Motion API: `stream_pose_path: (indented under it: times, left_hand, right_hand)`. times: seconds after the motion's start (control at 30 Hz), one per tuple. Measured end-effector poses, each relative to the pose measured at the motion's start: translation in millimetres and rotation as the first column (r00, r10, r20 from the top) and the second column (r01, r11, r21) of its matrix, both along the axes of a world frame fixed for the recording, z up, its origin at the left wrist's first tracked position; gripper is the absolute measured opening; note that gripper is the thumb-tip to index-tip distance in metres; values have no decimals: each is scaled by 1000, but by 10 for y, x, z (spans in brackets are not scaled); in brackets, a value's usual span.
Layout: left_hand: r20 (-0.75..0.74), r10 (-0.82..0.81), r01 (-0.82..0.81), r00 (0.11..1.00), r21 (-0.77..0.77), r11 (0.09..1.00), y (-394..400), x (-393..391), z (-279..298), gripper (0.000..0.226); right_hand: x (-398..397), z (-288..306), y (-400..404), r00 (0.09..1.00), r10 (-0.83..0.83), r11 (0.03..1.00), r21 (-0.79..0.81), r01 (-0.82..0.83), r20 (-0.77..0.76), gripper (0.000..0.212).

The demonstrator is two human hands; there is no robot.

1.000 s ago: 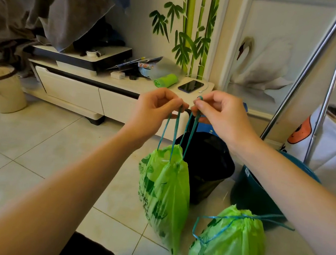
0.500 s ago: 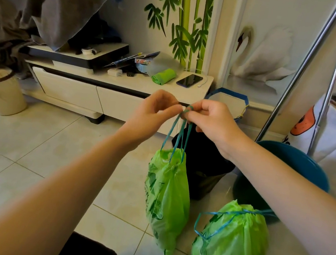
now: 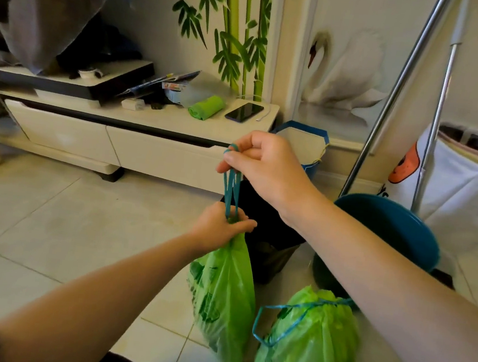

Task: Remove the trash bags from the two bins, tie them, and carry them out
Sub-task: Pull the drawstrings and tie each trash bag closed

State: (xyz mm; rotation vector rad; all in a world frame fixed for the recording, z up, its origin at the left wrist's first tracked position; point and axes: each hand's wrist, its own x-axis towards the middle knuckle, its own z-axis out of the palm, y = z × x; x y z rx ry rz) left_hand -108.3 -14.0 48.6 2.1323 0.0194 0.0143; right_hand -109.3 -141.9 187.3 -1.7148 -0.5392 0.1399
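Slim green plastic drawstring trash bag (image 3: 223,292) hangs plumb over tile floor (image 3: 48,218). Left hand (image 3: 220,226) pinches its gathered neck; right hand (image 3: 263,165), directly above, grips the teal drawstring loops (image 3: 231,192), taut, vertical. Second, fuller green bag (image 3: 308,346) rests just beside, cord slack.

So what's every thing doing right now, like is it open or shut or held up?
Left hand: gripping the bag's neck.
Right hand: pinching the drawstring loops above.
Held green bag: cinched shut, hanging.
Blue drawstring: pulled taut.
Second green bag: on the floor, cinched, string loose.
Black bin: standing upright.
Phone: flat, screen dark.
Drawers: shut.
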Motion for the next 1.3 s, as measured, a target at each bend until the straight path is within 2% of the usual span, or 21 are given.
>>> stream_pose_path:
  times: [0.17, 0.3, 0.47, 0.53, 0.67, 0.77, 0.9, 1.07, 1.13, 1.23, 1.3]
  left_hand:
    - [-81, -56, 58, 995, 16, 998, 0, -4, -70, 40]
    - [-185, -174, 187, 967, 58, 981, -84, -76, -152, 36]
    - [-231, -189, 210, 954, 68, 975, -30, -109, -134, 26]
    - [-200, -181, 196, 963, 56, 979, 9, -127, -84, 23]
    - [-16, -21, 20, 1000, -58, 998, 26, -149, 100, 15]
    - [36, 6, -3, 999, -71, 997, -1, -186, 186, 8]
    - [104, 55, -49, 993, -53, 997, -33, -237, 177, 15]
    - [8, -133, 133, 991, -19, 991, -127, -287, 84, 60]
    - [7, -156, 156, 988, -48, 987, -189, -285, 84, 66]
    - [14, -109, 109, 994, -111, 988, -271, -292, 128, 30]
    - [7, -62, 63, 998, -180, 982, -277, -299, 158, 23]
  right_hand:
    - [120, 83, -162, 995, -98, 984, 150, 100, -23, 5]
    - [162, -5, -231, 971, -189, 962, 172, 213, -144, 12]
    - [166, -65, -271, 973, -179, 970, 142, 199, -145, 8]
    - [172, -42, -332, 973, -186, 965, 160, 208, -140, 8]
    - [125, -44, -390, 978, -190, 973, 119, 199, -88, 5]
    - [91, -59, -432, 981, -192, 976, 94, 195, -38, 9]
    - [81, -50, -489, 976, -216, 972, 91, 216, -16, 13]
    - [31, -65, -432, 982, -180, 981, 80, 176, 49, 11]
    - [13, -75, -403, 985, -159, 986, 69, 154, 67, 11]
    - [14, -73, -392, 986, -150, 987, 69, 146, 72, 11]
    - [41, -61, -428, 983, -171, 983, 71, 167, 64, 10]
